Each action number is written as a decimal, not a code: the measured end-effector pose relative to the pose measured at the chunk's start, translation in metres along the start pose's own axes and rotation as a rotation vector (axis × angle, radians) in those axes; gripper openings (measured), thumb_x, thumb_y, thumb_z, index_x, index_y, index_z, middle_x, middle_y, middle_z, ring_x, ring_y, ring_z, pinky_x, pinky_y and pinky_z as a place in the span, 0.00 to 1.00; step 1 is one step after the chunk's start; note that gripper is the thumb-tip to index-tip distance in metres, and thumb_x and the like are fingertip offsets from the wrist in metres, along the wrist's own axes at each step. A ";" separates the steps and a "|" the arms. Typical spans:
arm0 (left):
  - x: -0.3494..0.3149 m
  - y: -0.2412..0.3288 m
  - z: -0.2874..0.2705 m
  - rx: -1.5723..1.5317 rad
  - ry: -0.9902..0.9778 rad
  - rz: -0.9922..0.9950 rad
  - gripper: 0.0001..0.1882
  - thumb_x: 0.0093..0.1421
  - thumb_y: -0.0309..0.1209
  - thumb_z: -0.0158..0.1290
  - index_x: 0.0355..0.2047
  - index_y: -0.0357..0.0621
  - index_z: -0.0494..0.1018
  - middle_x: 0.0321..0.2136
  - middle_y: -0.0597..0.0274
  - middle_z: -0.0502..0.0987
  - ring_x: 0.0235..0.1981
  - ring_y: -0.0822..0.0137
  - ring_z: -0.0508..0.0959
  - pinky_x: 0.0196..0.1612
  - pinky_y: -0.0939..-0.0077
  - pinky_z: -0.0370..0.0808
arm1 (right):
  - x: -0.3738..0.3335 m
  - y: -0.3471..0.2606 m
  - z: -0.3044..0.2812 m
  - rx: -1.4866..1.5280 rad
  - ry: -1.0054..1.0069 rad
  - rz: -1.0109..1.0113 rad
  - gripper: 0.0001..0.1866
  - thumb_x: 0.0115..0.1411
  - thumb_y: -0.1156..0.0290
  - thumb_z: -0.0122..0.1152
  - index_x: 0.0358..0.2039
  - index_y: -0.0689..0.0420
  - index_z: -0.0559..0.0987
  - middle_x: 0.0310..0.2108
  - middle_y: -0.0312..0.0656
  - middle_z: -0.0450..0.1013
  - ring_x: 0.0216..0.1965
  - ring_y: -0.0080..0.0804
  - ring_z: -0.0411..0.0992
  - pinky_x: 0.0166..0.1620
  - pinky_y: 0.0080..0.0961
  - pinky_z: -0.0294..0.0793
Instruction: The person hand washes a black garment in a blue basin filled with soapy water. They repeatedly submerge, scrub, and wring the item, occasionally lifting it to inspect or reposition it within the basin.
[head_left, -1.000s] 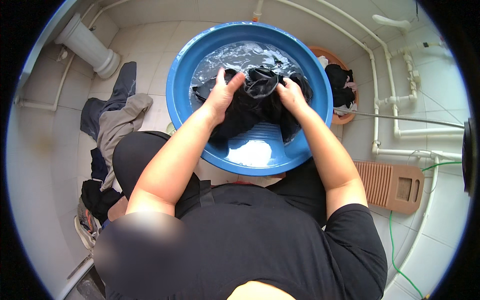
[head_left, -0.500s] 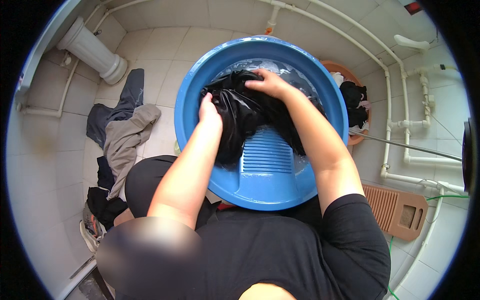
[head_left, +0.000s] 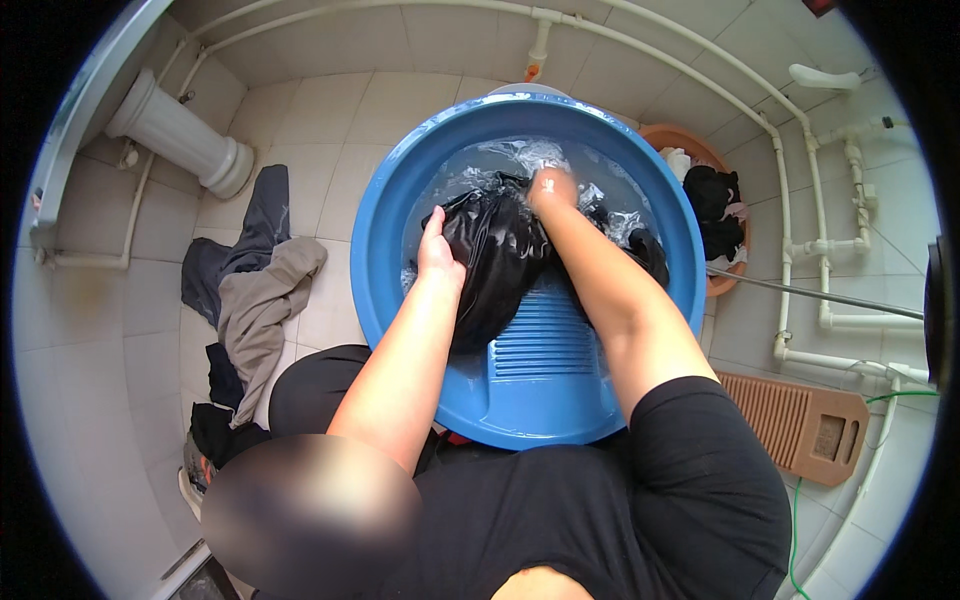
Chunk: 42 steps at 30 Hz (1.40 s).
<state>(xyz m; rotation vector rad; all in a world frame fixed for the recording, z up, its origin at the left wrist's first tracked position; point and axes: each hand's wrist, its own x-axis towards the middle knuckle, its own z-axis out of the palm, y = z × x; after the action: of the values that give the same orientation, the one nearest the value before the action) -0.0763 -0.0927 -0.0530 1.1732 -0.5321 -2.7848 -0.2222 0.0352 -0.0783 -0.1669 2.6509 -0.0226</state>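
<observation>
A large blue washtub stands before me with water in it and a ribbed washboard moulded into its near side. Wet, shiny black cloth, probably a garment whose kind I cannot make out, is bunched in the tub and partly covers the ribs. My left hand grips the cloth's left edge, thumb up, the other fingers mostly hidden by it. At the far side of the cloth, my right hand is down in the splashing water. Motion blurs it and its fingers are hidden.
An orange basin with dark and white clothes sits behind the tub on the right. Beside my right arm lies a brown washboard. Grey trousers and dark clothes spread on the left floor. White pipes run along the wall.
My right hand has moved from the top of the black cloth down into the water, which now splashes. The left hand keeps its grip. The whole view has shifted slightly.
</observation>
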 end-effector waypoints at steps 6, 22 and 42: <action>-0.031 0.007 0.021 -0.058 -0.304 0.131 0.26 0.57 0.51 0.46 0.46 0.43 0.67 0.45 0.57 0.72 0.46 0.58 0.71 0.53 0.62 0.65 | -0.125 -0.020 -0.030 0.673 0.459 -0.899 0.23 0.36 0.82 0.52 0.38 0.55 0.68 0.42 0.42 0.69 0.46 0.45 0.67 0.47 0.32 0.67; -0.050 -0.020 0.014 0.380 -0.056 0.201 0.17 0.55 0.43 0.51 0.33 0.40 0.74 0.32 0.61 0.74 0.34 0.70 0.72 0.39 0.76 0.68 | -0.153 -0.035 -0.001 0.718 0.674 -0.665 0.13 0.49 0.63 0.52 0.12 0.56 0.73 0.19 0.46 0.70 0.22 0.45 0.69 0.27 0.38 0.69; -0.030 -0.002 0.012 0.639 0.201 0.657 0.28 0.55 0.39 0.54 0.48 0.30 0.62 0.45 0.50 0.69 0.46 0.61 0.69 0.51 0.71 0.63 | -0.050 0.001 -0.006 0.171 0.352 -0.275 0.24 0.43 0.54 0.63 0.40 0.53 0.77 0.46 0.45 0.69 0.48 0.44 0.66 0.52 0.34 0.65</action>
<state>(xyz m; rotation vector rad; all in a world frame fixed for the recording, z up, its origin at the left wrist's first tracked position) -0.0640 -0.0812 -0.0254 1.0660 -1.5257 -1.9564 -0.1816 0.0421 -0.0497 -0.5096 2.9336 -0.4017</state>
